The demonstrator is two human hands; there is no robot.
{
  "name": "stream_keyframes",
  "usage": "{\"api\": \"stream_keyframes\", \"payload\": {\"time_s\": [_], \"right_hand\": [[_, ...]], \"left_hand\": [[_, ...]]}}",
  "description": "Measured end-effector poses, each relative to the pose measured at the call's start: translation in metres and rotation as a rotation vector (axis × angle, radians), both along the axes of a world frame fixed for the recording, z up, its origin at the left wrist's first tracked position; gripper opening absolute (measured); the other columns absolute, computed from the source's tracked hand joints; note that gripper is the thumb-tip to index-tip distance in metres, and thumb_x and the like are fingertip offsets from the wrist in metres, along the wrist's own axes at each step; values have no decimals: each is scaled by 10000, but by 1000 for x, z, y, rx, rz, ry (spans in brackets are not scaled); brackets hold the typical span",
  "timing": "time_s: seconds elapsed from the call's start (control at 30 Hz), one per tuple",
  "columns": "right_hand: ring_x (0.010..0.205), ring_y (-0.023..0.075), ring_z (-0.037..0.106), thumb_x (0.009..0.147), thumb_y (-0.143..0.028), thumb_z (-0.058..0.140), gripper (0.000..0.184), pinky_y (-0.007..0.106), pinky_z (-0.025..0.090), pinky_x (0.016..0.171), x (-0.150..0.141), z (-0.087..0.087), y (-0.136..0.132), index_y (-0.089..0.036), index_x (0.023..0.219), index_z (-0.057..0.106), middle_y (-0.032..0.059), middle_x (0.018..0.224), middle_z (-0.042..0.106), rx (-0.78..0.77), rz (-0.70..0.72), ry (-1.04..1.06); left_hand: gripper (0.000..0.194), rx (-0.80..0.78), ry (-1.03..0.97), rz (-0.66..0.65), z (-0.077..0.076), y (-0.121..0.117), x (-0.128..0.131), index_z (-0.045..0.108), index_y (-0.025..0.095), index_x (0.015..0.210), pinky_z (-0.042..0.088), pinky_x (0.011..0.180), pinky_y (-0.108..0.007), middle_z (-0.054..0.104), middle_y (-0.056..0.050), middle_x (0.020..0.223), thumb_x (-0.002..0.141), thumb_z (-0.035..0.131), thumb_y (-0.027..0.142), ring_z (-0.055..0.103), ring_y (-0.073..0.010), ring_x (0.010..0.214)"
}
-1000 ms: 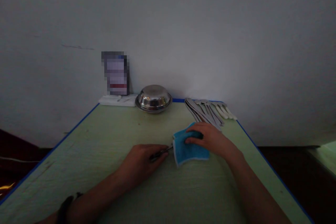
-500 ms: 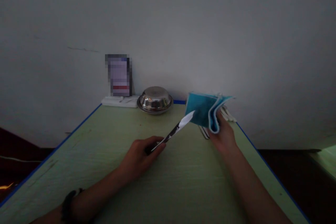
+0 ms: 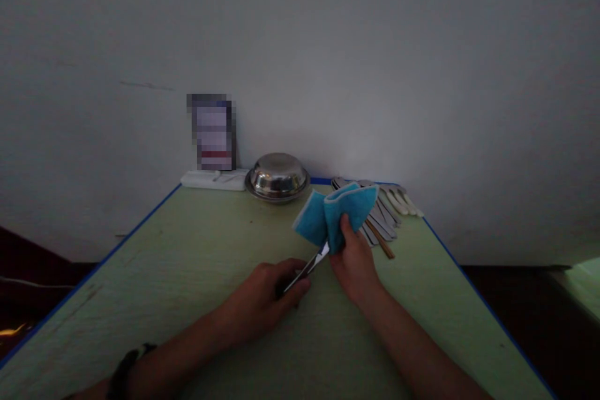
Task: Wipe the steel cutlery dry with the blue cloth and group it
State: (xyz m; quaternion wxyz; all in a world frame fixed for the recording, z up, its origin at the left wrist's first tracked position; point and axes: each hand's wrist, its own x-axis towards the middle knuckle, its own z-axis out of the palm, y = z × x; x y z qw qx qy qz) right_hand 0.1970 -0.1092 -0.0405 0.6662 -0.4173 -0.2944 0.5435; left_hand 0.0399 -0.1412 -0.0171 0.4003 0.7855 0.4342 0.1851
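Over the middle of the table, my left hand [image 3: 279,294] is closed around the lower end of a shiny metal table knife [image 3: 310,265], which slants up to the right. The knife's far end reaches the underside of a folded blue cloth [image 3: 351,203] with pale edging. My right hand [image 3: 356,262] pinches this cloth, thumb on the near side and the other fingers mostly hidden. Part of the cloth hangs to the left, above the knife; whether it wraps the tip I cannot tell.
Behind my right hand lies a spread of metal cutlery [image 3: 387,225] with brown chopsticks [image 3: 385,247] and white-handled spoons [image 3: 405,200]. An upturned steel bowl [image 3: 279,175] sits near the wall. Left of it, a blurred upright screen [image 3: 213,134] stands on a white strip [image 3: 206,180]. The green table [image 3: 197,250] has blue edges.
My right hand has brought the cloth left and down to the knife, uncovering the cutlery behind. My left hand has shifted slightly right and lower with the knife.
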Motion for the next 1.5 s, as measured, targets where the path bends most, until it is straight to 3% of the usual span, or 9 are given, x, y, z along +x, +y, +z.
{"api": "stream_keyframes", "payload": {"time_s": [0.17, 0.33, 0.53, 0.67, 0.8, 0.9, 1.07, 1.33, 1.5], "right_hand": [[806, 144, 644, 685, -274, 633, 215, 296, 539, 701, 20, 11, 11, -236, 890, 579, -40, 850, 697, -81, -191, 233], [615, 123, 626, 650, -159, 518, 109, 298, 536, 698, 45, 21, 19, -233, 722, 555, -94, 628, 649, -150, -367, 306], [931, 171, 625, 767, -424, 406, 255, 345, 507, 800, 67, 22, 26, -260, 837, 588, -29, 861, 691, 47, -301, 148], [934, 184, 616, 748, -490, 484, 322, 330, 521, 727, 51, 10, 22, -239, 920, 591, 13, 946, 683, -100, -394, 53], [752, 185, 631, 675, -522, 586, 388, 300, 504, 652, 5, -5, -2, -180, 854, 630, 37, 825, 692, -248, -137, -81], [720, 178, 624, 621, -403, 675, 318, 286, 493, 667, -12, -3, -14, -153, 815, 646, 36, 788, 693, -211, 22, -72], [716, 147, 634, 713, -331, 536, 219, 295, 505, 679, 13, 18, -1, -223, 877, 635, -22, 823, 701, -130, -84, 391], [611, 101, 603, 741, -278, 568, 88, 226, 498, 589, 24, 18, 12, -195, 739, 595, -54, 652, 656, -134, -231, 326], [345, 55, 349, 722, -266, 498, 254, 169, 305, 361, 47, 34, 9, -186, 516, 372, -79, 412, 398, 4, -118, 463]], "left_hand": [[212, -77, 24, -105, 4, -3, -2, 588, 184, 912, 383, 548, -198, 608, 30, 637, 833, 414, 276, 553, -118, 582], [288, -102, 56, -139, 5, 0, -4, 617, 183, 774, 367, 530, -202, 631, 11, 658, 850, 372, 314, 541, -119, 572], [307, -33, 62, -28, 2, 2, -2, 570, 182, 749, 368, 549, -212, 571, 21, 630, 874, 343, 347, 516, -117, 572], [311, -79, 18, 31, -1, 1, -1, 541, 176, 750, 359, 497, -198, 536, 37, 587, 883, 338, 370, 475, -94, 489], [298, -128, -7, 92, -5, 2, 2, 516, 169, 741, 347, 445, -192, 521, 47, 556, 878, 348, 373, 440, -79, 412], [289, -126, -7, 86, -7, 3, 2, 515, 165, 726, 348, 449, -191, 547, 42, 585, 873, 366, 365, 443, -71, 407], [299, -36, 15, 61, -7, 0, 2, 556, 167, 766, 346, 497, -189, 541, 42, 576, 880, 367, 369, 481, -86, 501], [247, -113, 72, -116, 4, -3, 1, 587, 169, 918, 384, 575, -205, 605, 7, 717, 871, 392, 314, 543, -121, 637], [207, -206, -110, -328, 7, 3, -7, 599, 204, 980, 379, 611, -182, 632, 17, 857, 857, 444, 264, 537, -109, 708]]}}
